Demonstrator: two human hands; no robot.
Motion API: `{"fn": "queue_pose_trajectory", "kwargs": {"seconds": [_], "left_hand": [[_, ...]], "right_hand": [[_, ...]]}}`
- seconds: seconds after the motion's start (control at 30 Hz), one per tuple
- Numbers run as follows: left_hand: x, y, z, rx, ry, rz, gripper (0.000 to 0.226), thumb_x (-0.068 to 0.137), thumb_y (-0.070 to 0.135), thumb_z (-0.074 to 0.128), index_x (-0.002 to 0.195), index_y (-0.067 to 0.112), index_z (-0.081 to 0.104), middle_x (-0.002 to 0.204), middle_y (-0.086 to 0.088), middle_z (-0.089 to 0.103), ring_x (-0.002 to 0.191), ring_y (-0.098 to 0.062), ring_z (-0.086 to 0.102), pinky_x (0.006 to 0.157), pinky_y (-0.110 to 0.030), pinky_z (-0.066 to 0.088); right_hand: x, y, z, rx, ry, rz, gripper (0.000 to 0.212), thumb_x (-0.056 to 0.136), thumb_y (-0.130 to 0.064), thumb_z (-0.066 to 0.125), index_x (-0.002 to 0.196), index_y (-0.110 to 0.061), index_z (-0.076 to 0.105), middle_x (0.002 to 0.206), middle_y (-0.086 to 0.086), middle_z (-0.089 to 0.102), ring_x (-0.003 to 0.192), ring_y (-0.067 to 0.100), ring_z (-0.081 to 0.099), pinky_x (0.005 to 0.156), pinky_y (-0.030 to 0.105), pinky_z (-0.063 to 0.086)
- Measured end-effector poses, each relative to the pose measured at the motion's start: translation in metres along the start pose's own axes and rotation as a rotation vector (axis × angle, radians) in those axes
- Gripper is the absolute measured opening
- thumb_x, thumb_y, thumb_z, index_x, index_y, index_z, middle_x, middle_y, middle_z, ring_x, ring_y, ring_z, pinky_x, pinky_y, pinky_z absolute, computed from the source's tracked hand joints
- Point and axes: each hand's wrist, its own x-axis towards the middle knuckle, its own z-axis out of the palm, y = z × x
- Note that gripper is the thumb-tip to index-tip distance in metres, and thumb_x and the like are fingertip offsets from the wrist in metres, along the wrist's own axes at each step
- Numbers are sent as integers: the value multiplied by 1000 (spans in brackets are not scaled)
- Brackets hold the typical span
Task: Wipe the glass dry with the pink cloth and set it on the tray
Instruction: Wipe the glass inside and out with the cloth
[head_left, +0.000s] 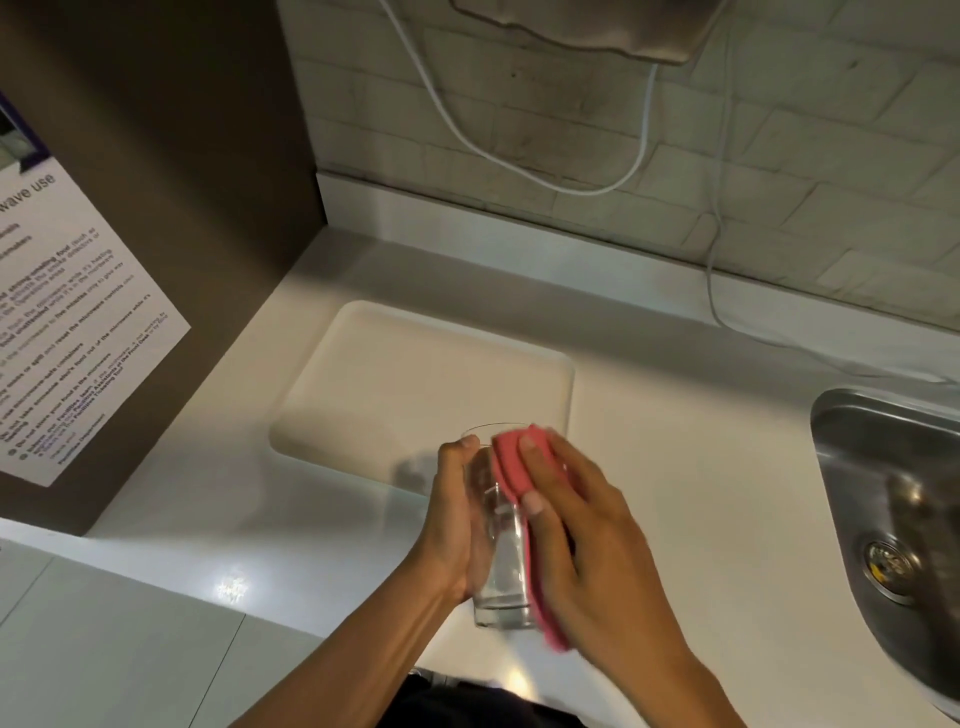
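Right hand (582, 525) is closest, its fingers (535, 452) pressing the pink cloth (511, 465) flat against the glass (501, 556). Left hand (454, 512) grips the glass from the other side, held above the white bench (675, 467), just in front of the tray (415, 374).

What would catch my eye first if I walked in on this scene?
Most likely the pink cloth, pressed by the right hand against a clear glass that the left hand holds above the white counter. Just behind them lies a pale tray, and a steel sink sits at the far right.
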Motion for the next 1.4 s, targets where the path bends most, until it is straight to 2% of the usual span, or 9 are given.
{"fn": "queue_pose_trajectory", "kwargs": {"seconds": [0.07, 0.2, 0.37, 0.53, 0.67, 0.97, 1.13, 1.3, 1.4], "left_hand": [[-3, -3, 5, 9, -14, -21, 56, 84, 59, 51, 95, 17, 86, 98, -16, 79, 90, -27, 77, 74, -38, 63], [-2, 12, 2, -21, 18, 21, 75, 86, 59, 50, 126, 0, 74, 129, -30, 72, 117, -40, 68, 105, -53, 53], [-1, 1, 6, 10, -27, -2, 52, 87, 57, 52, 92, 18, 86, 91, -12, 79, 77, -20, 77, 63, -32, 62], [2, 10, 3, -19, 10, 27, 75, 86, 60, 47, 123, 2, 76, 122, -25, 77, 110, -36, 73, 93, -47, 60], [1, 5, 3, -33, -2, -18, 67, 88, 61, 49, 113, 7, 81, 108, -23, 79, 94, -32, 77, 76, -41, 64], [8, 17, 10, -42, 68, 13, 67, 83, 62, 54, 108, 5, 77, 106, -22, 76, 93, -35, 70, 83, -43, 57], [15, 26, 9, -69, 63, 25, 58, 94, 59, 48, 98, 7, 74, 92, -13, 75, 78, -26, 70, 77, -40, 55], [8, 13, 11, -70, 58, -38, 73, 88, 62, 52, 119, -2, 68, 118, -27, 72, 103, -38, 69, 99, -52, 53], [14, 22, 5, -81, 65, 13, 62, 91, 62, 50, 105, 5, 72, 96, -15, 75, 83, -29, 71, 80, -42, 57]], "right_hand": [[14, -2, -3, 41, 36, 30, 45, 109, -39, 29, 154, -47, 29, 162, -25, 25, 146, -3, 26, 120, 15, 18], [-7, -6, 5, -20, -31, -45, 48, 109, -42, 29, 154, -55, 17, 165, -28, 12, 147, -9, 16, 115, 12, 15], [12, 2, -4, 40, -2, 12, 45, 109, -41, 29, 153, -53, 25, 163, -29, 18, 147, -10, 18, 118, 10, 14], [-6, 2, -2, -40, -52, -68, 46, 110, -42, 27, 152, -57, 19, 163, -30, 16, 147, -8, 18, 119, 16, 17], [8, 3, -7, 56, -7, 16, 44, 110, -40, 30, 150, -56, 28, 160, -32, 23, 146, -9, 22, 121, 18, 20], [-4, 9, -12, 36, -8, -80, 45, 110, -36, 33, 149, -57, 27, 155, -42, 17, 146, -6, 25, 116, 27, 33], [-23, 4, -5, -10, -68, -134, 49, 107, -43, 29, 155, -50, 25, 165, -22, 19, 134, 7, 38, 106, 29, 45], [-5, 8, -5, -4, 27, -84, 46, 109, -31, 36, 153, -42, 31, 162, -16, 29, 133, 1, 33, 112, 30, 37], [-15, 4, -4, -13, -36, -156, 49, 107, -37, 34, 155, -47, 26, 165, -19, 22, 128, 2, 33, 102, 29, 47]]}}
